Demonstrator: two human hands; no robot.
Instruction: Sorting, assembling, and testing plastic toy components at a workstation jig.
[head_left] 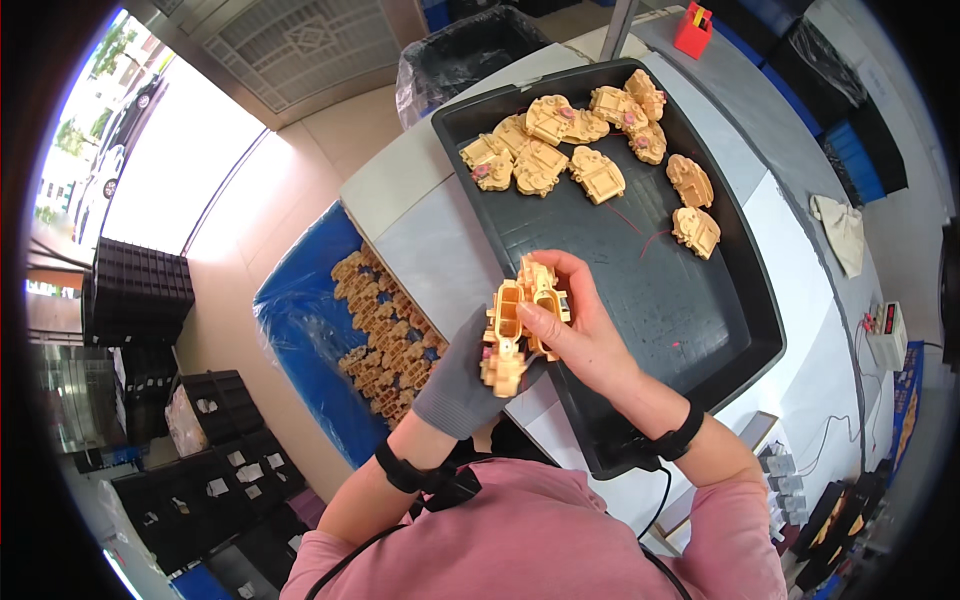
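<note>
In front of my chest I hold tan moulded plastic housings (pixel 507 318) with open box-shaped pockets; whether it is one piece or two side by side I cannot tell. My left hand (pixel 458 378), in a grey glove, is closed around the left and lower side. Bare, my right hand (pixel 588 340) grips the right side, thumb on the pocket rim and fingers behind. Below them is the near left edge of a black tray (pixel 690 345). Similar tan housings (pixel 598 175) lie in the tray's far part, some with pink bits and thin red wires.
Left of the table (pixel 425 235), a blue lined bin (pixel 300 300) holds many tan housings. Stacked black crates (pixel 140 290) stand farther left. A red holder (pixel 693 32), a pale cloth (pixel 838 235) and a small meter with wires (pixel 887 335) sit along the far and right sides.
</note>
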